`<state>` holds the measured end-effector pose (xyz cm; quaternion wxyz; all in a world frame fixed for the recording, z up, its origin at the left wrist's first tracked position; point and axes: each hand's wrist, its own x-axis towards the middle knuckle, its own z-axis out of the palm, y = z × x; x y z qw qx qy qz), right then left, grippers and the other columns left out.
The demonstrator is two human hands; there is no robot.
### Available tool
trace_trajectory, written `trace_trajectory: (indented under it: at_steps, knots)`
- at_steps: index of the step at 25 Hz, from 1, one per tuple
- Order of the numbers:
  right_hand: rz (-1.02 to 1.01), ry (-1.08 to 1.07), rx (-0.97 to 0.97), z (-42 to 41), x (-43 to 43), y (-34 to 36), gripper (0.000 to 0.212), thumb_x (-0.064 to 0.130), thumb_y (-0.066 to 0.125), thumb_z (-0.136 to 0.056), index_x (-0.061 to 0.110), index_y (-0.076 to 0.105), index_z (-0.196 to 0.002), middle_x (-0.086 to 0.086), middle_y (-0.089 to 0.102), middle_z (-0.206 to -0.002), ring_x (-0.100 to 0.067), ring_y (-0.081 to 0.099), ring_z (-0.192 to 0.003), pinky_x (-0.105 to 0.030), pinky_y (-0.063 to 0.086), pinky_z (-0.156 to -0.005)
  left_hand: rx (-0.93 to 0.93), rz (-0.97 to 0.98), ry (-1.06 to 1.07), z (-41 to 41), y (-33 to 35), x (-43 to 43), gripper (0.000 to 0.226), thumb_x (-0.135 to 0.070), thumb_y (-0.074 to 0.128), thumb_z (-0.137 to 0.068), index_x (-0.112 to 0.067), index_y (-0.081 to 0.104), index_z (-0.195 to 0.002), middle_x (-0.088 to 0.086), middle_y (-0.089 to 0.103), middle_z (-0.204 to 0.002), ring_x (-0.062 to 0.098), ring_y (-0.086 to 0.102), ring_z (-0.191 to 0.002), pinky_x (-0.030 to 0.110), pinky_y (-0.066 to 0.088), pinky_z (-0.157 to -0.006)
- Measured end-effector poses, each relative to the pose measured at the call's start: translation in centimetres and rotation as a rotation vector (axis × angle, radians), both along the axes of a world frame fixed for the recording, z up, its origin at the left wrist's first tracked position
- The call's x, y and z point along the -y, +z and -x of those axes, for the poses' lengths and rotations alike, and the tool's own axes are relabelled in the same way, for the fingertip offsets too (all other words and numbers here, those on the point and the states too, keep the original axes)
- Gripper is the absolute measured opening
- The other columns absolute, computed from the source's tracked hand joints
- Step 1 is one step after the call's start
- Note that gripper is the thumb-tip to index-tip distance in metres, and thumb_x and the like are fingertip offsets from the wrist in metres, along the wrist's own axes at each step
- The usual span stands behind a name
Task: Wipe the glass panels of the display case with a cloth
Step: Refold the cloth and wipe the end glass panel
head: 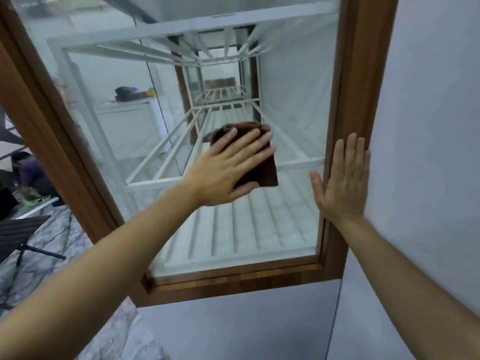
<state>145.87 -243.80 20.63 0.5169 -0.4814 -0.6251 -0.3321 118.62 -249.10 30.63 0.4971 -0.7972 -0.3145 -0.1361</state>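
Dark brown, folded square, the cloth (262, 162) lies under the left hand (228, 167), whose spread fingers press it flat against the glass panel (259, 229). The right hand (342, 183) rests open-fingered, grasping nothing, on the wooden frame (345, 100) at right.

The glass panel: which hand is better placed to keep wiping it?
Left. The left hand presses the cloth flat on the glass panel; the right hand rests empty on the wooden frame.

Two hands (228, 167), one cloth (262, 162), one glass panel (285, 229), perhaps three shelves (155, 181)
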Motion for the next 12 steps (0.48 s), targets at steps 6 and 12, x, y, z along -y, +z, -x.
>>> trace_trajectory:
  at_steps: [6, 12]
  knots:
    - [-0.020, 0.069, -0.009, -0.4, -0.2, 0.1, 0.069, 0.045, 0.036, -0.103, 0.000, 0.018, -0.152, -0.024, 0.027, -0.156, -0.020, -0.007, -0.153, -0.040, 0.002, -0.125, 0.158, -0.044, 0.059, -4.1, -6.9, -0.4, 0.074, -0.048, 0.051, -0.101, -0.009, 0.025, -0.158, 0.012, 0.013, -0.165, 0.028, 0.012, -0.154, 0.045, -0.002, -0.126]
    - [-0.013, 0.138, -0.030, -0.5, 0.0, 0.2, 0.065, 0.041, 0.038, -0.102, -0.001, 0.024, -0.150, -0.025, 0.029, -0.155, -0.020, -0.004, -0.152, -0.040, 0.004, -0.125, -0.018, -0.032, -0.005, -4.4, -4.4, -0.9, 0.068, -0.050, 0.043, -0.104, -0.015, 0.024, -0.159, 0.006, 0.018, -0.166, 0.022, 0.016, -0.154, 0.041, -0.003, -0.126]
